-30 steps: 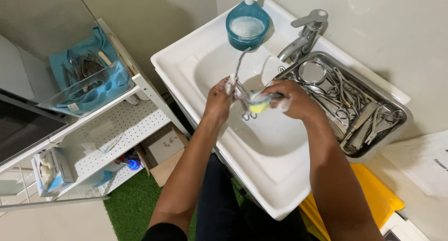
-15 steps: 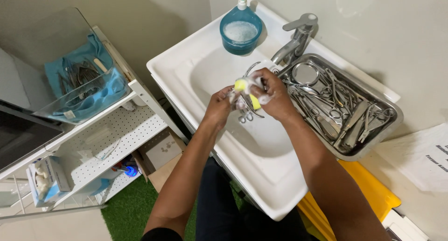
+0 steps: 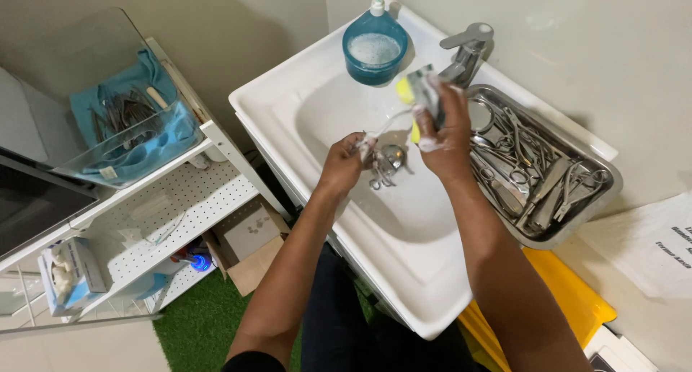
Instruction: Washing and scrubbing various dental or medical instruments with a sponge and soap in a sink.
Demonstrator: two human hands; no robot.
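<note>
Over the white sink (image 3: 317, 76), my left hand (image 3: 347, 161) grips a metal scissor-type instrument (image 3: 380, 169) by its shank, ring handles hanging near the drain. My right hand (image 3: 443, 130) is raised near the tap (image 3: 467, 49) and holds a yellow and grey scrub sponge (image 3: 419, 91). Soap suds cling to both hands. The sponge is lifted clear of the instrument.
A steel tray (image 3: 604, 171) with several metal instruments sits right of the basin. A blue soap dispenser bowl (image 3: 375, 47) stands at the sink's back rim. To the left is a white perforated shelf rack (image 3: 180, 199) with a clear bin on blue cloth (image 3: 130, 130).
My right hand has lifted the sponge up and away from the instrument toward the tap. The left hand keeps holding the instrument over the basin.
</note>
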